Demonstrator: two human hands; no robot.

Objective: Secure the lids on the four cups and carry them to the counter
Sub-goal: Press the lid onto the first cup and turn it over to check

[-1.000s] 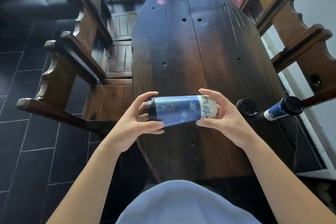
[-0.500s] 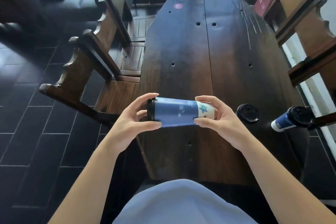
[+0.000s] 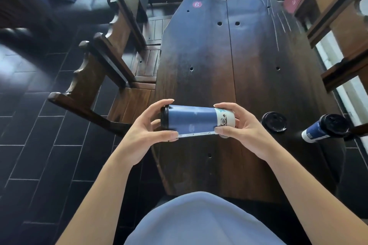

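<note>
The far end of the blue cup (image 3: pixel 194 121) is disappearing inside the right hand (image 3: pixel 242 127), so its base is hidden, and the print on its white band is too blurred to read. Its black lid (image 3: pixel 164 116) is half covered by the left hand (image 3: pixel 147 131); whether the lid is fully seated cannot be told. A second blue cup (image 3: pixel 324 127) with a black lid is sitting near the bench's right edge, a dark wooden piece crossing in front of it at the frame's right side. Between that cup and the right hand, something round and black (image 3: pixel 274 122) is resting on the bench (image 3: pixel 219 61); it is looking like a lid, though whether a cup is standing under it is unclear.

Both bare forearms are reaching forward from the bottom of the view. The left hand is curling around the lidded end, thumb below and fingers arching over the rim. The right hand is pinching the opposite end, thumb underneath and fingers wrapped over the top. The cup is lying horizontally between them, held in the air above the near part of the bench, lid pointing left.
</note>
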